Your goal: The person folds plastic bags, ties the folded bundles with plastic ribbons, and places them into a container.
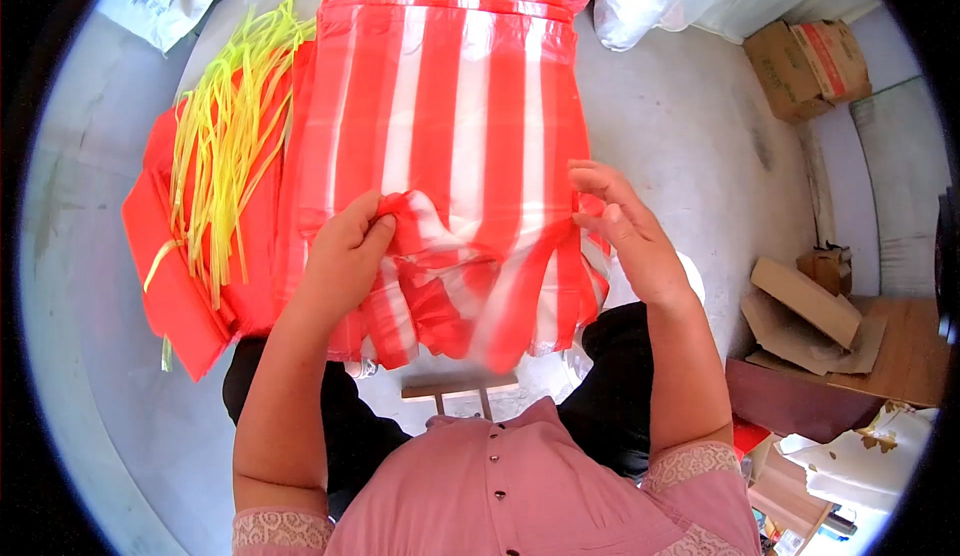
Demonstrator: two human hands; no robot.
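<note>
A stack of red-and-white striped plastic sheets or bags [440, 116] lies in front of me, its near end bunched and hanging in folds. My left hand [350, 246] pinches the top layer's edge at the left of the folds. On the right, my right hand [630, 231] has its fingers apart at the stack's right edge, near or touching the plastic. Yellow strips [230, 146] lie in a loose bundle left of the stack, over folded red material [175, 296].
Cardboard boxes [808, 68] stand at the back right. An opened carton [810, 316] lies on a brown wooden surface [905, 351] at the right. White plastic bags [640, 1] are at the top. A small wooden stool [460, 388] shows between my legs.
</note>
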